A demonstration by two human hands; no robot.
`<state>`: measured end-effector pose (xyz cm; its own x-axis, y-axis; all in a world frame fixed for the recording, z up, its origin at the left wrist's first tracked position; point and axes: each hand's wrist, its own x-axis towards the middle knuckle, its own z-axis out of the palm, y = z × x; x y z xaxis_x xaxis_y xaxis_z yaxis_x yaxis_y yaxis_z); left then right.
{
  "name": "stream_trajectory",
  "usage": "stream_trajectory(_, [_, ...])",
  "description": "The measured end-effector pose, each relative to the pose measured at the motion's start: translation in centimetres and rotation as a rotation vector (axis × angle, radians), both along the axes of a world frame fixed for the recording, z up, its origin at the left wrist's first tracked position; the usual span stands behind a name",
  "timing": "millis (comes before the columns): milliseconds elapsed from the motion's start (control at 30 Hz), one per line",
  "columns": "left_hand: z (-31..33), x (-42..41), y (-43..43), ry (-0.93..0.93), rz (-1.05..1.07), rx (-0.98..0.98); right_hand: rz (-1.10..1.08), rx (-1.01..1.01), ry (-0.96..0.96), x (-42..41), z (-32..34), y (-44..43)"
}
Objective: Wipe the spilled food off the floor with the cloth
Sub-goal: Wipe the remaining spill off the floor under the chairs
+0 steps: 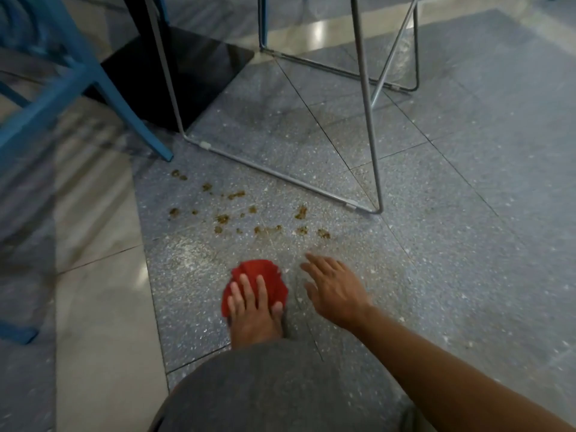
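Pressing the red cloth (268, 275) flat to the grey speckled floor (436, 244), our left hand (254, 310) lies on it with fingers straight. Our right hand (335, 291) is just beside the cloth, fingers spread; whether it touches the floor we cannot tell. The spilled food (249, 219), small brown bits, lies scattered beyond the cloth and apart from it, near the wire chair frame (373, 151) and the blue chair leg (134, 120).

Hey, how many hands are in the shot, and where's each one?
2. The left hand presses flat on the red cloth on the floor. The right hand is spread open to the right of the cloth, not touching it. Both are nearer than the spilled food.
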<state>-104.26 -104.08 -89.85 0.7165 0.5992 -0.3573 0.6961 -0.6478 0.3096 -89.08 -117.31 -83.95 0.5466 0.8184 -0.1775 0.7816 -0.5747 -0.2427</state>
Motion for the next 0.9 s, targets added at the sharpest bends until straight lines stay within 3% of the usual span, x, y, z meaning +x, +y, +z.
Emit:
stream_trajectory(100, [1.0, -0.6, -1.7, -0.010, -0.239, -0.313, 0.199, 0.049, -0.075, -2.0, -0.4, 0.7])
stream_trajectory(167, [2.5, 0.5, 1.0, -0.098, -0.215, -0.422, 0.201, 0.122, -0.097, -3.3, -1.0, 0.8])
stream_trajectory(233, [4.3, 2.0, 4.3, -0.187, -0.161, -0.382, 0.121, 0.136, -0.060, -4.5, -1.6, 0.6])
stream_trajectory(400, [7.8, 5.9, 10.4, -0.200, -0.233, -0.233, 0.180, -0.175, 0.095, -9.6, -5.4, 0.8])
stream_trajectory(567, [10.2, 9.1, 13.4, -0.211, -0.272, -0.187, -0.140, -0.078, 0.074, -10.2, -7.0, 1.2])
stream_trajectory(733, [11.1, 10.5, 15.5, -0.287, -0.142, -0.180, -0.548, -0.113, 0.097, -4.1, -7.3, 1.0])
stream_trajectory(900, [10.1, 7.9, 16.6, -0.262, -0.025, -0.233, -0.621, -0.128, 0.158, 3.0, -7.4, 5.0])
